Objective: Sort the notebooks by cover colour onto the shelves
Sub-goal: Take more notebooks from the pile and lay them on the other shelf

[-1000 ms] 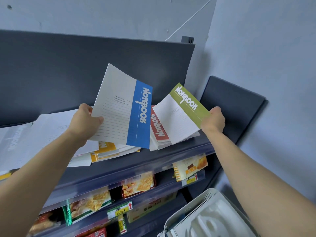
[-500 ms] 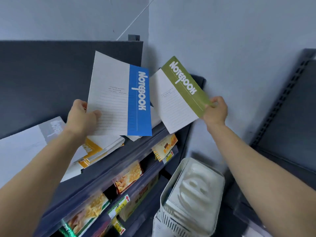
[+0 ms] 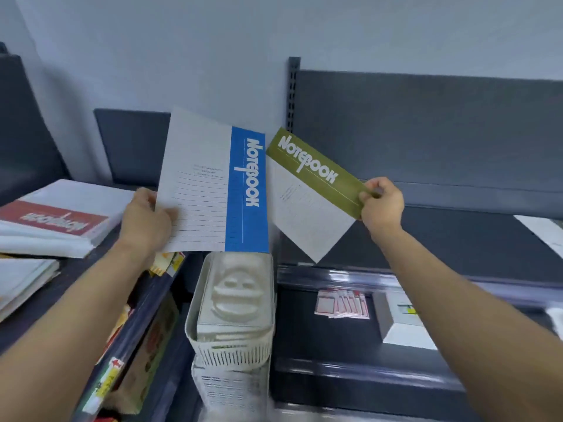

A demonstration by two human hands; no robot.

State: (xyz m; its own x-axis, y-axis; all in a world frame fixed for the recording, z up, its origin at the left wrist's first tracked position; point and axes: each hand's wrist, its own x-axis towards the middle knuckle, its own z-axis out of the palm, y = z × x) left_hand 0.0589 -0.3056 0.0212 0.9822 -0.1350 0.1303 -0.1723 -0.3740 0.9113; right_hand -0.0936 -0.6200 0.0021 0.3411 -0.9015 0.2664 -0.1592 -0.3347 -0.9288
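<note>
Left hand: grips the white notebook with the blue cover band at its lower left edge, thumb across the front cover, fingers behind it. The notebook is held in the air, face toward the camera, with its long axis near vertical and its top leaning slightly left. The blue band runs down the right edge and the title reads top to bottom. The bottom edge sits just above the rim of the white slotted plastic basket.

Right hand: fingers curled, pinching the lower right end of the olive-green band on the 2nd white notebook. This one is also in the air, just right of the blue one. Its long axis is diagonal, running from upper left to lower right, with 1 white corner pointing down. It hangs in front of the dark grey metal shelf on the right.

The dark shelf on the left carries a flat stack topped by a white notebook with a red band, whose title reads upside down from here.
</note>
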